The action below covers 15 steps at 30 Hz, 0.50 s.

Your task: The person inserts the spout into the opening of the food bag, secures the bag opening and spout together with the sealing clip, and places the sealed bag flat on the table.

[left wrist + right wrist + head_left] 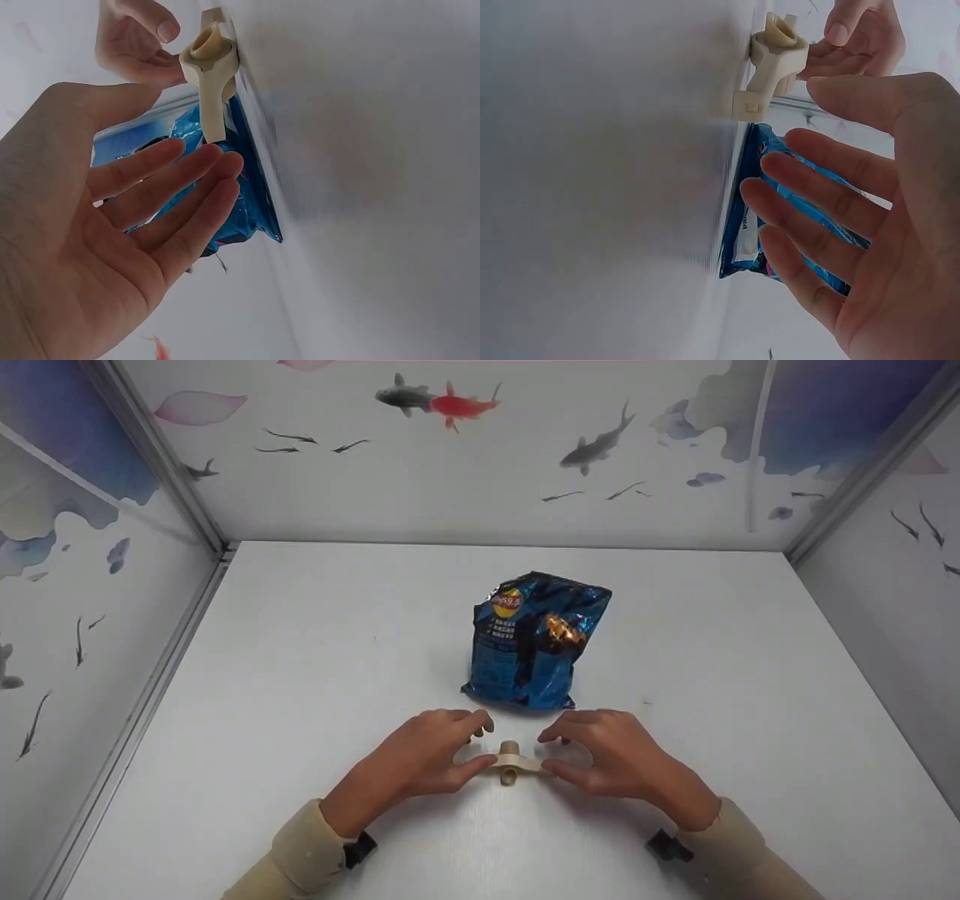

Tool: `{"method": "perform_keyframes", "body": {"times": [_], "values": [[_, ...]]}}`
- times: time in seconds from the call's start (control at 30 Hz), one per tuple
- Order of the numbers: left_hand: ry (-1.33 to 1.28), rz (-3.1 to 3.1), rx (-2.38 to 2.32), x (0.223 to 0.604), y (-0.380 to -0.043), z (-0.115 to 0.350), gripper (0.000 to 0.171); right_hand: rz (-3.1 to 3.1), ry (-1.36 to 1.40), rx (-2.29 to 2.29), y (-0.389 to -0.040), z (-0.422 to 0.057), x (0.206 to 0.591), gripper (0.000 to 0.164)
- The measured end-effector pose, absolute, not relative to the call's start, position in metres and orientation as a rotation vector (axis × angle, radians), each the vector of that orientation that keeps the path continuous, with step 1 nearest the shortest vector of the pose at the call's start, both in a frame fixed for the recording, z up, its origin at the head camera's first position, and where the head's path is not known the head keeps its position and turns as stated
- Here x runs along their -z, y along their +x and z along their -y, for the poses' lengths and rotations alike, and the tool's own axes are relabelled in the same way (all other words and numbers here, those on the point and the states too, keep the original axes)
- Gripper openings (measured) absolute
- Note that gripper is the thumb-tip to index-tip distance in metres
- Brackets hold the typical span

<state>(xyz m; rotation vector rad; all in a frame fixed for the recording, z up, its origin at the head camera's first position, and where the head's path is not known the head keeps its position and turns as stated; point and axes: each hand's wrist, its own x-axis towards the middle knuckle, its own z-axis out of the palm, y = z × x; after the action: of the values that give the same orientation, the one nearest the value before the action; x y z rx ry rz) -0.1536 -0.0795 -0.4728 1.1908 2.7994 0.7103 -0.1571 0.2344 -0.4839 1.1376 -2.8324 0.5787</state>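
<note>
A cream plastic bag clip with a round spout in its middle (509, 763) lies on the white table between the two hands. My left hand (442, 751) is at its left end, the thumb tip overlapping that end in the head view. On the other side, my right hand (609, 751) has its thumb tip by the right end. Both hands have relaxed, spread fingers; the left wrist view shows the left palm (112, 255) with nothing in it, and so does the right wrist view for the right palm (900, 277). Just behind the clip stands a blue chip bag (499, 660), puffed and slightly crumpled on top.
The white tabletop (315, 660) is bounded by a back panel (480, 487) with printed fish and by side panels in metal frames. Each wrist wears a sleeve and a black strap piece (360, 849). A tiny speck (647, 703) lies right of the bag.
</note>
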Motion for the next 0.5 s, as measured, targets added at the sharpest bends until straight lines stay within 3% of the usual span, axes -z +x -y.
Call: {"method": "perform_keyframes", "body": {"times": [0.37,0.5], "values": [[1.203,-2.773,-0.678,0.4770,-0.1526,0.0772,0.028,2.920,1.172,-0.512,-0.1551,-0.2303,0.4860,0.037],[1.192,-2.766,-0.653,0.4787,-0.1542,0.0756,0.026,2.918,1.200,-0.459,-0.1537,-0.2290,0.4866,0.031]]}}
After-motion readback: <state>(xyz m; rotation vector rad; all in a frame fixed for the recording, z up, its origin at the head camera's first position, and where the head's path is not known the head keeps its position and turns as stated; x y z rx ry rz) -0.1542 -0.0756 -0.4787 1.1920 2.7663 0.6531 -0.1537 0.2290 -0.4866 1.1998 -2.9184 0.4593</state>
